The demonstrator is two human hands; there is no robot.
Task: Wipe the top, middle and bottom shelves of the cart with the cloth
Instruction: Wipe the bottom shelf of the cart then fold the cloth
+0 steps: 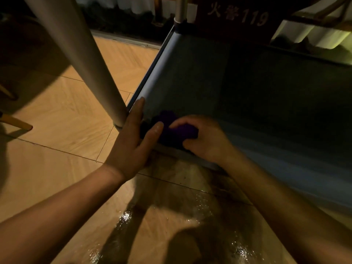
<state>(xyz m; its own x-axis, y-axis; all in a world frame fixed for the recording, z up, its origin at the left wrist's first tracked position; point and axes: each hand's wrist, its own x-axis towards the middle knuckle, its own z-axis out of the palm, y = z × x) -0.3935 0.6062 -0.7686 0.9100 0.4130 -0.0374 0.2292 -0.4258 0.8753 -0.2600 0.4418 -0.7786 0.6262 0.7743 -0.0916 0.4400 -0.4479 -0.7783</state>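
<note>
Purple cloth [171,128] | under right hand [205,138] grip | probably bottom shelf [247,96] corner

So the count was two hands, left [131,143] and right [205,138], one purple cloth [171,128], one shelf [247,96] in view, two cart posts [80,60] [180,8], and one red sign [238,16].

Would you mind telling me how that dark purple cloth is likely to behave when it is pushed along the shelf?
Probably floppy: the cloth is bunched under the right hand. Likely light, since it crumples. It may snag at the shelf corner.
</note>
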